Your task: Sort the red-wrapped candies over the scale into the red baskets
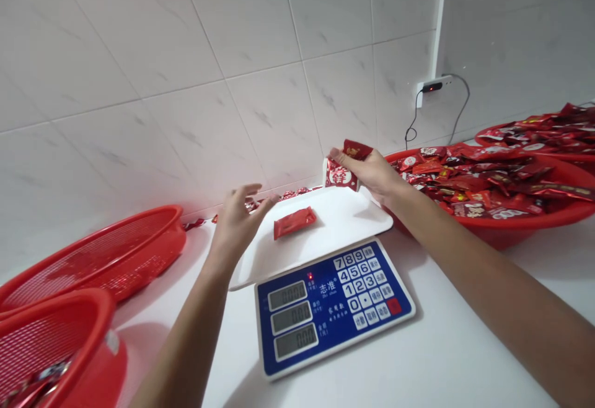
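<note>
"Red flat foil packet (294, 222): which way?"

"Left to right on the white rectangular pan (346, 219), right end angled away, bare room around it."

"Grip?"

"Left hand (242, 219): spread, empty, near the left edge. Right hand (370, 173): grasping a dark-red printed packet (357, 149), far edge."

1) scale (334, 309) on table (441, 364); pan (341, 219) atop, one packet (295, 222) on it
2) left: near basket (103, 327), packets (39, 389) inside; far basket (151, 259) behind
3) right: front basket (502, 233), rear basket (579, 158) behind, packets in both
4) behind pan, before wall (264, 110): loose packets (289, 195)
</note>
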Available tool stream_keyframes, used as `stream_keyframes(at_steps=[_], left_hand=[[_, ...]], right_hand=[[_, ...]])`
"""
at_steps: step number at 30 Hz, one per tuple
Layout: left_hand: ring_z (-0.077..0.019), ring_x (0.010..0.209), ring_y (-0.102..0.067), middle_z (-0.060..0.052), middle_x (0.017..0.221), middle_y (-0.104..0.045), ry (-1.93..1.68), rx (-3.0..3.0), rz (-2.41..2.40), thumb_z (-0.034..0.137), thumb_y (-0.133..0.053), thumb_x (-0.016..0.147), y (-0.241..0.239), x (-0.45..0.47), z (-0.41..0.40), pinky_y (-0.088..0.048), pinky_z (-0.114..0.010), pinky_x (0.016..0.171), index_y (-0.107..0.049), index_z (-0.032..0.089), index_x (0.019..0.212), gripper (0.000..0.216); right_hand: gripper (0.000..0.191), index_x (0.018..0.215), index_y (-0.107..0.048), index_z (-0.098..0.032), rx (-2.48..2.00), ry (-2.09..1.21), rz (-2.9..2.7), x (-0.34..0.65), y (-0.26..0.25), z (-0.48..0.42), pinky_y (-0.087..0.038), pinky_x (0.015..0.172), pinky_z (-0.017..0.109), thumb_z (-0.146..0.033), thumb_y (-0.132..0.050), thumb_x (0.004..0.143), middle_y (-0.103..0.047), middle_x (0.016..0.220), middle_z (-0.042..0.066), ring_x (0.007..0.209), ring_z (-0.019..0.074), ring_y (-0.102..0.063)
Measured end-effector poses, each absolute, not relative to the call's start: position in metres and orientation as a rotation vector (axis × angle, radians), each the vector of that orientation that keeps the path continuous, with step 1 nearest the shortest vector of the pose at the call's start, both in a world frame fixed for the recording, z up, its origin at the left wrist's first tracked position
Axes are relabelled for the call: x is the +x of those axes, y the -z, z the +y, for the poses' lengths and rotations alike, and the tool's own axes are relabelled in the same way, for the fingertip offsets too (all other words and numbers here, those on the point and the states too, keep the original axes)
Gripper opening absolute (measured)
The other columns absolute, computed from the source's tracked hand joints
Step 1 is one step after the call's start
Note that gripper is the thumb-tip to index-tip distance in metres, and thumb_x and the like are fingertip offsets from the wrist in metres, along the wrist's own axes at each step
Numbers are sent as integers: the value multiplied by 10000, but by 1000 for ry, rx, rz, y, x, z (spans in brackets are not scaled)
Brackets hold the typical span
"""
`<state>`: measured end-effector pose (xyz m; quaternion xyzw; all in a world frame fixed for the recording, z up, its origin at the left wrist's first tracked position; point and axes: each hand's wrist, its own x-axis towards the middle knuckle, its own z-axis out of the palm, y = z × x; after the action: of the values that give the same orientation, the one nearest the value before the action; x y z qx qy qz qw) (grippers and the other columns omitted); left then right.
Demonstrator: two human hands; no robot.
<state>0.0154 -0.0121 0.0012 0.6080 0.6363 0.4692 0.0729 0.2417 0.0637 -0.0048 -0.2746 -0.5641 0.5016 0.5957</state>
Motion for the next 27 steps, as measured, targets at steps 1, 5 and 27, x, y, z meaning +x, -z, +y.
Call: stream_keyframes(at_steps=[1, 5, 27], left_hand=[[-299, 1041, -634, -137, 1128, -699, -1438, 1844, 1861, 579, -727, 704, -4, 19, -16, -480, -432, 897, -696, 191, 1063, 529], [-235, 909, -675, -97, 970, -737, -1161, 1868, 1363, 595, -669, 779, -10, 45, -31, -523, -359, 826, -696, 184, 1018, 477], [-206, 984, -661, -49, 988, -722, -1492, 2039, 1445, 274, -554, 859, -6, 32, -22, -508, -349, 876, -642, 233, 1021, 189]], right_hand=[[428, 723, -553, -192, -606, -1181, -1271, 237, 4, 60, -468, 652, 271, -494, -838, 623, -599, 722, -1, 708, 141, -578], [394, 798, -588, -193, -461, -1206, -1360, 215, 1, 34, -492, 677, 259, -523, -778, 697, -618, 773, 3, 743, 137, -592], [270, 755, -627, -164, -692, -1456, -1674, 224, 4, 36, -264, 381, 188, -394, -769, 760, -577, 644, 13, 513, 79, -467]])
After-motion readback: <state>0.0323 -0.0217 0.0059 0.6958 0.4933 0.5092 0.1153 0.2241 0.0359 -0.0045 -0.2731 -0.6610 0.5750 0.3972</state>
